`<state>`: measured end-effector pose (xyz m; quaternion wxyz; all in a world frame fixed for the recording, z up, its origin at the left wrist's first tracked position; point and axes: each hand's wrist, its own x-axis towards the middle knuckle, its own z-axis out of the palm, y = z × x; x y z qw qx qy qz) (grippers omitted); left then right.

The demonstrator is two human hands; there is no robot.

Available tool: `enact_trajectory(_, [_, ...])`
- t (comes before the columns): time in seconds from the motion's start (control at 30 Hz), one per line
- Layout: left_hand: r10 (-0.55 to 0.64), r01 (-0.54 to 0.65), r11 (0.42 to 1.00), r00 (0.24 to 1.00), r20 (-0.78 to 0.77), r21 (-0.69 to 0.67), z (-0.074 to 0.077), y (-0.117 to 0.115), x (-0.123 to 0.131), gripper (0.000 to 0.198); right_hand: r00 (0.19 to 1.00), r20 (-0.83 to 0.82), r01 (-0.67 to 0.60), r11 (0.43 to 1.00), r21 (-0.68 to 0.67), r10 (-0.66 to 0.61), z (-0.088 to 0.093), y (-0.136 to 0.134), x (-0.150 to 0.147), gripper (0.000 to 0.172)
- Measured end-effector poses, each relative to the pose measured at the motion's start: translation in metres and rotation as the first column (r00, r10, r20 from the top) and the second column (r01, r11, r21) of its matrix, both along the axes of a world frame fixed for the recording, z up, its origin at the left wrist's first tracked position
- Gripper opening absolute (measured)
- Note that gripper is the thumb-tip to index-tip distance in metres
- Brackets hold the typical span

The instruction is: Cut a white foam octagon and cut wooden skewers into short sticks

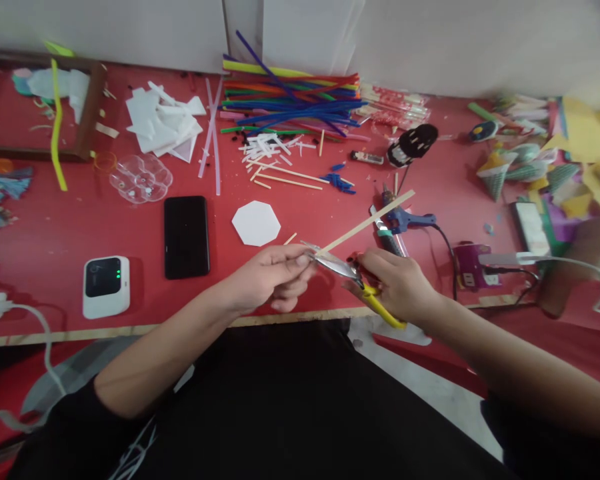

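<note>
My left hand (283, 275) is closed in a pinch on one end of a flat pale wooden stick (370, 221), which slants up to the right. My right hand (400, 281) is wrapped round the yellow handles of a pair of scissors (336, 265). The scissor blades lie across the stick, close to my left fingertips. A white paper octagon (257, 223) lies on the table just beyond my left hand. Past my right hand rest a blue glue gun (409, 219) and a green-and-black cutter knife (387, 235).
A black phone (185, 237) and a white device (106, 287) lie on the left of the red table (145, 257). Coloured pipe cleaners (290, 100), white paper pieces (163, 123) and cut sticks (290, 177) are at the back. A purple power socket (467, 265) with cables stands right.
</note>
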<state>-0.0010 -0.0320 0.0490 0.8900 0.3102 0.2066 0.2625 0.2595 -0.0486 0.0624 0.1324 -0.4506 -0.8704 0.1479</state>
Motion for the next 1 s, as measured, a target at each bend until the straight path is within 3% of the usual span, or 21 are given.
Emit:
enact_trajectory(0.1, [-0.228, 0.245, 0.959, 0.966, 0.126, -0.14, 0.001, 0.004, -0.007, 0.036, 0.999, -0.017, -0.045, 0.999, 0.014, 0.045, -0.001, 0.0, 0.003, 0.03])
enact_trajectory(0.17, [-0.237, 0.248, 0.959, 0.967, 0.093, -0.136, 0.0, 0.006, -0.008, 0.036, 0.999, 0.003, -0.034, 0.999, 0.017, 0.034, -0.001, 0.0, 0.004, 0.029])
enact_trajectory(0.23, [-0.084, 0.081, 0.996, 0.994, -0.076, -0.044, -0.001, 0.005, -0.004, 0.033, 1.0, 0.031, 0.003, 1.0, 0.013, -0.003, -0.001, 0.001, 0.003, 0.03])
enact_trajectory(0.3, [0.178, -0.116, 0.968, 0.942, -0.286, 0.222, -0.002, 0.001, 0.004, 0.029, 0.998, 0.045, 0.038, 0.999, 0.02, -0.039, -0.001, 0.002, 0.002, 0.034])
enact_trajectory(0.33, [0.324, -0.158, 0.894, 0.873, -0.363, 0.419, -0.003, -0.001, 0.008, 0.025, 0.997, 0.049, 0.051, 0.998, 0.024, -0.053, -0.002, 0.002, 0.0, 0.035])
enact_trajectory(0.4, [0.602, -0.13, 0.643, 0.696, -0.392, 0.755, -0.004, -0.006, 0.013, 0.021, 0.996, 0.057, 0.065, 0.997, 0.036, -0.067, -0.003, 0.002, -0.002, 0.035])
enact_trajectory(0.43, [0.689, -0.096, 0.53, 0.628, -0.362, 0.842, -0.004, -0.008, 0.015, 0.019, 0.996, 0.058, 0.065, 0.997, 0.044, -0.068, -0.003, 0.002, -0.003, 0.035])
enact_trajectory(0.47, [0.729, -0.07, 0.469, 0.593, -0.341, 0.881, -0.004, -0.01, 0.015, 0.019, 0.996, 0.057, 0.063, 0.997, 0.052, -0.066, -0.003, 0.001, -0.003, 0.035])
enact_trajectory(0.5, [0.723, -0.068, 0.47, 0.601, -0.34, 0.88, -0.004, -0.01, 0.015, 0.021, 0.997, 0.056, 0.058, 0.997, 0.06, -0.062, -0.003, 0.001, -0.004, 0.035])
enact_trajectory(0.53, [0.674, -0.088, 0.532, 0.646, -0.359, 0.842, -0.003, -0.011, 0.013, 0.024, 0.997, 0.052, 0.053, 0.996, 0.067, -0.056, -0.003, 0.001, -0.004, 0.035])
enact_trajectory(0.57, [0.586, -0.12, 0.636, 0.718, -0.376, 0.762, -0.002, -0.01, 0.011, 0.027, 0.998, 0.046, 0.046, 0.996, 0.07, -0.05, -0.002, 0.0, -0.004, 0.034])
enact_trajectory(0.63, [0.348, -0.172, 0.861, 0.886, -0.308, 0.479, 0.0, -0.008, 0.005, 0.031, 0.999, 0.03, 0.037, 0.997, 0.073, -0.039, 0.0, -0.001, -0.003, 0.034])
enact_trajectory(0.67, [0.222, -0.151, 0.941, 0.951, -0.216, 0.302, 0.001, -0.007, 0.001, 0.032, 0.999, 0.023, 0.034, 0.997, 0.073, -0.036, 0.001, -0.002, -0.003, 0.033])
enact_trajectory(0.7, [0.108, -0.093, 0.987, 0.988, -0.106, 0.134, 0.003, -0.005, -0.002, 0.033, 0.999, 0.016, 0.029, 0.997, 0.072, -0.031, 0.002, -0.003, -0.004, 0.034])
enact_trajectory(0.77, [-0.071, 0.082, 0.991, 0.992, 0.107, -0.104, 0.005, -0.002, -0.008, 0.033, 1.0, 0.007, 0.015, 0.997, 0.071, -0.015, 0.005, -0.005, -0.004, 0.034])
enact_trajectory(0.87, [-0.173, 0.239, 0.937, 0.951, 0.257, -0.255, 0.008, 0.001, -0.011, 0.035, 1.0, -0.006, -0.015, 0.997, 0.073, 0.015, 0.005, -0.006, -0.004, 0.035])
enact_trajectory(0.93, [-0.134, 0.203, 0.931, 0.964, 0.231, -0.302, 0.008, 0.003, -0.009, 0.032, 1.0, -0.015, -0.015, 0.998, 0.068, 0.016, 0.003, -0.006, -0.003, 0.035])
enact_trajectory(1.0, [-0.034, 0.086, 0.941, 0.987, 0.159, -0.327, 0.007, 0.005, -0.008, 0.028, 1.0, -0.015, 0.01, 1.0, 0.03, -0.009, -0.002, -0.004, 0.0, 0.037])
